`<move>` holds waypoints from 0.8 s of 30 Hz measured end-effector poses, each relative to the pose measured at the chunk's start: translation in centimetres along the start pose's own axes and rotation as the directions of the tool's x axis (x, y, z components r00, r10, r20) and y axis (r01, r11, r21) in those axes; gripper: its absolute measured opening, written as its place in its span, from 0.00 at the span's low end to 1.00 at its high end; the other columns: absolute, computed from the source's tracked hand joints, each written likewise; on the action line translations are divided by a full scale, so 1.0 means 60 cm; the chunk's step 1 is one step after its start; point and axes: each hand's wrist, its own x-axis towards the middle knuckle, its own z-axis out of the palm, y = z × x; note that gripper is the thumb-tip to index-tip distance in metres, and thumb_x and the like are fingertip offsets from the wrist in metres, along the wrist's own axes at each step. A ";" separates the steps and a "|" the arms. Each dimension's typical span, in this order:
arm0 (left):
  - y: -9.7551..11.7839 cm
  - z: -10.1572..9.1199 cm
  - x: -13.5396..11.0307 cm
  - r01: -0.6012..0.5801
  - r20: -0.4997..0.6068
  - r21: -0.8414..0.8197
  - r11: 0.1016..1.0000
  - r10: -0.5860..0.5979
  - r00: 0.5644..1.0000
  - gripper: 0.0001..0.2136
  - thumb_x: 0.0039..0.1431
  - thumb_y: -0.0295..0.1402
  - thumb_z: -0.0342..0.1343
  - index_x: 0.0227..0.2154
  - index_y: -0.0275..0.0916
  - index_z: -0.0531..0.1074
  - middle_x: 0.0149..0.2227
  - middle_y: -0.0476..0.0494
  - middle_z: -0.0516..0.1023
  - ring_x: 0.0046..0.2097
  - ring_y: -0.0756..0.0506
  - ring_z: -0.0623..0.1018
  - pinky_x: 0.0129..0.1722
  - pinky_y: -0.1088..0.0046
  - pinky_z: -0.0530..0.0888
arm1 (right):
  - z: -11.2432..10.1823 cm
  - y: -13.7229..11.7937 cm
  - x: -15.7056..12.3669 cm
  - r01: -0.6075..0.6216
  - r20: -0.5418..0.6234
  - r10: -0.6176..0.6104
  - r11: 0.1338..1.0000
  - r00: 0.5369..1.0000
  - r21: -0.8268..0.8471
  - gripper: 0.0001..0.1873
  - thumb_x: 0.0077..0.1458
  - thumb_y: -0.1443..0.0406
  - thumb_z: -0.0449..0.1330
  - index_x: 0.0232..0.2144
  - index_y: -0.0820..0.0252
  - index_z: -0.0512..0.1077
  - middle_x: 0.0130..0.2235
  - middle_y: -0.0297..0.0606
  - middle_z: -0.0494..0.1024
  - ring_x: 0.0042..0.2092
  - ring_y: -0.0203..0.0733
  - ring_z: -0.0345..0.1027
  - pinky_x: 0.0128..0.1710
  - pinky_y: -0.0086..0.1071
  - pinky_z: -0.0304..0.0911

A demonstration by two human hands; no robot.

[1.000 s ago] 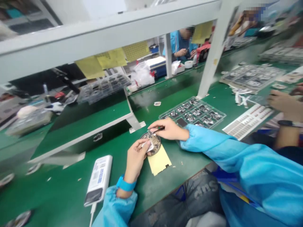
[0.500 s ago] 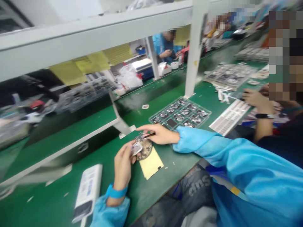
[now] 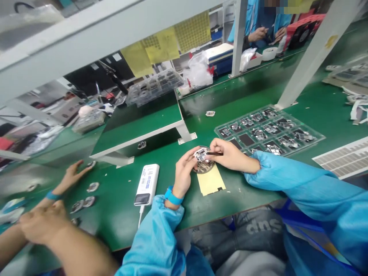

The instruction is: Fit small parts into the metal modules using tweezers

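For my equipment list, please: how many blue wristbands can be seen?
2. One wristband is on the wrist of the person's left hand; a second wristband is on the wrist of a co-worker's hand at far left. Others may be hidden under sleeves.

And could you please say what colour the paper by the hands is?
The paper is pale yellow, shown in the head view.

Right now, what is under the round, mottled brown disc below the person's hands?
A flat yellow sheet shows past the near edge of the disc. What lies directly beneath is covered; the left hand hides part of the disc.
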 end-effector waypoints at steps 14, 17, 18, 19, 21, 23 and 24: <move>-0.011 0.015 -0.008 -0.127 -0.014 0.298 0.946 0.138 0.990 0.21 0.58 0.37 0.65 0.55 0.41 0.76 0.57 0.39 0.77 0.57 0.38 0.78 0.57 0.60 0.75 | -0.010 0.004 0.006 -0.123 -0.009 0.124 0.991 0.992 0.048 0.21 0.50 0.55 0.71 0.30 0.57 0.63 0.27 0.29 0.74 0.29 0.35 0.69 0.29 0.29 0.64; -0.005 0.016 -0.007 -0.178 -0.007 0.385 0.906 0.196 0.981 0.19 0.59 0.36 0.64 0.53 0.41 0.77 0.55 0.40 0.79 0.57 0.39 0.77 0.59 0.59 0.73 | -0.007 0.005 0.003 -0.144 -0.021 0.144 0.989 0.989 0.023 0.22 0.49 0.52 0.71 0.30 0.57 0.63 0.26 0.30 0.74 0.29 0.37 0.70 0.29 0.30 0.64; -0.003 0.016 -0.007 -0.193 -0.004 0.396 0.898 0.212 0.977 0.18 0.59 0.35 0.64 0.53 0.41 0.78 0.54 0.40 0.80 0.57 0.39 0.78 0.60 0.59 0.73 | -0.005 0.003 0.002 -0.146 -0.026 0.146 0.989 0.989 0.022 0.23 0.49 0.52 0.71 0.30 0.57 0.63 0.26 0.30 0.74 0.29 0.37 0.70 0.30 0.31 0.65; -0.001 0.017 -0.007 -0.200 -0.008 0.393 0.898 0.221 0.975 0.18 0.59 0.35 0.64 0.52 0.41 0.78 0.54 0.40 0.80 0.57 0.39 0.78 0.60 0.59 0.72 | -0.002 0.000 0.001 -0.148 -0.026 0.149 0.989 0.989 0.019 0.23 0.48 0.51 0.71 0.30 0.57 0.64 0.27 0.30 0.74 0.29 0.37 0.70 0.30 0.31 0.66; 0.000 0.021 -0.010 -0.190 -0.033 0.327 0.926 0.212 0.977 0.18 0.58 0.35 0.65 0.52 0.40 0.79 0.53 0.40 0.80 0.56 0.40 0.78 0.61 0.59 0.71 | -0.002 -0.008 0.001 -0.151 -0.029 0.151 0.988 0.988 -0.012 0.24 0.47 0.49 0.71 0.31 0.56 0.66 0.29 0.34 0.77 0.31 0.40 0.73 0.33 0.35 0.69; -0.004 0.026 -0.013 -0.129 -0.047 0.164 0.978 0.138 0.989 0.21 0.57 0.37 0.66 0.53 0.38 0.78 0.54 0.38 0.80 0.54 0.40 0.79 0.59 0.58 0.73 | -0.012 -0.011 0.006 -0.114 -0.098 0.102 0.986 0.990 -0.120 0.24 0.45 0.48 0.72 0.35 0.55 0.69 0.32 0.38 0.80 0.34 0.44 0.75 0.35 0.38 0.70; -0.009 0.028 -0.013 -0.086 -0.033 0.056 0.995 0.088 0.996 0.24 0.54 0.38 0.68 0.53 0.37 0.77 0.53 0.37 0.80 0.52 0.39 0.80 0.57 0.57 0.74 | -0.021 -0.004 0.009 -0.073 -0.167 0.036 0.973 0.985 -0.220 0.24 0.45 0.48 0.72 0.38 0.54 0.71 0.36 0.41 0.81 0.35 0.45 0.75 0.35 0.39 0.70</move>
